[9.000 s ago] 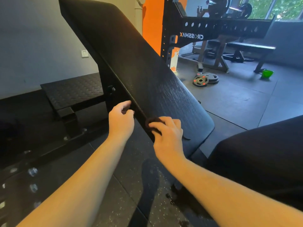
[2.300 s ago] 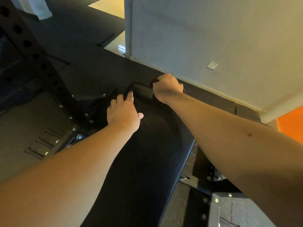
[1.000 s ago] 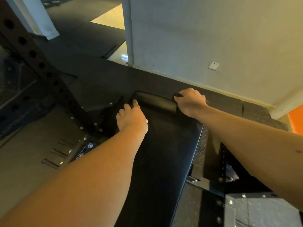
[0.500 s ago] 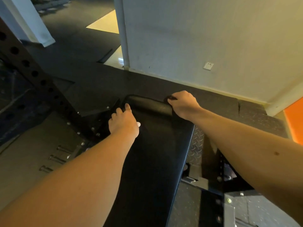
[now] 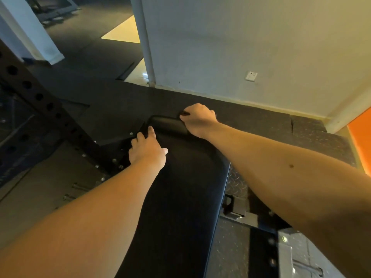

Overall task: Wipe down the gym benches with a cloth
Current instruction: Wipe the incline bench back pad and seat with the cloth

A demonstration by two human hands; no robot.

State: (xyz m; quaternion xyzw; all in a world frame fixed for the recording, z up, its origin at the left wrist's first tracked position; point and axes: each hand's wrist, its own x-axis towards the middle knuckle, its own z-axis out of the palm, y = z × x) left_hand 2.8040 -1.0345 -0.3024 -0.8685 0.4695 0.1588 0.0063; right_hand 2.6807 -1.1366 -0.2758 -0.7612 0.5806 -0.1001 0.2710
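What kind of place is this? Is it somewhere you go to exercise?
Most likely a gym. There is a long padded black bench, a steel rack post full of holes beside it, and dark rubber matting on the floor.

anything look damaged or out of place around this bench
The bench pad looks intact where the left hand rests and the right hand grips a dark cloth. The one oddity: a dark gap between two rubber floor tiles by the wall, where they do not meet flush.
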